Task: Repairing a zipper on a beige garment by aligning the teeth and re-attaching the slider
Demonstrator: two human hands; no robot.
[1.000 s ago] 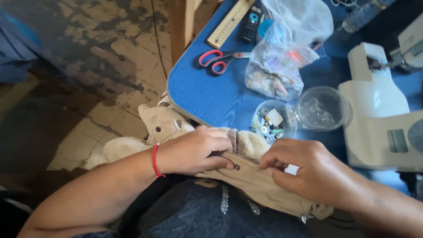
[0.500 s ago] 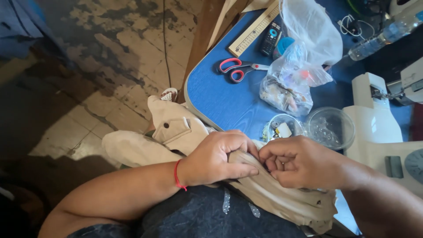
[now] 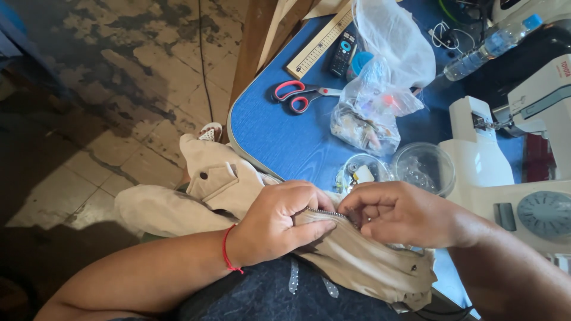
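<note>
A beige garment (image 3: 214, 184) lies across my lap and over the edge of the blue table (image 3: 279, 137). My left hand (image 3: 279, 223), with a red string at the wrist, grips the cloth beside a metal zipper (image 3: 328, 213). My right hand (image 3: 398, 214) pinches the zipper's end, fingertips touching the left hand's. Part of the garment is hidden under both hands.
Red-handled scissors (image 3: 297, 95), a ruler (image 3: 318, 43), a remote control (image 3: 343, 53), clear plastic bags of small parts (image 3: 372, 113), two round clear containers (image 3: 423, 167), a water bottle (image 3: 485, 47) and a white sewing machine (image 3: 523, 154) are on the table. Worn tiled floor lies left.
The view has shifted so the table sits farther up and right. My hands have closed together on the zipper, fingertips now touching.
</note>
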